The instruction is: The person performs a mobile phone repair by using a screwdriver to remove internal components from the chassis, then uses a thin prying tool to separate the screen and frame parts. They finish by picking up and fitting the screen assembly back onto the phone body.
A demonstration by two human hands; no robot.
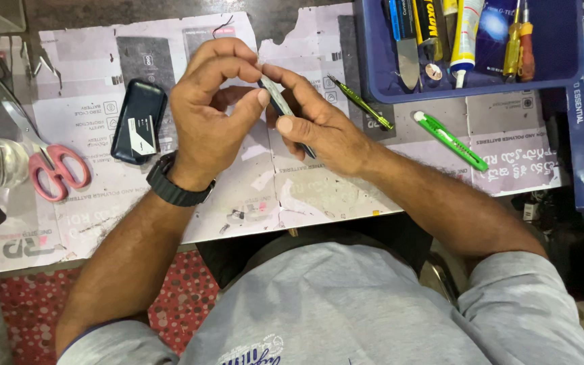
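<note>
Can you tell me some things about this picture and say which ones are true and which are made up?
1. Both hands hold a thin dark phone on edge. True: the left hand and right hand pinch the phone between them.
2. The pink scissors lie inside the blue tray. False: the scissors lie on the paper at the left, away from the tray.
3. A black watch is on the left wrist. True: the watch sits there.
4. The green cutter is in the right hand. False: the cutter lies on the table below the tray.
</note>
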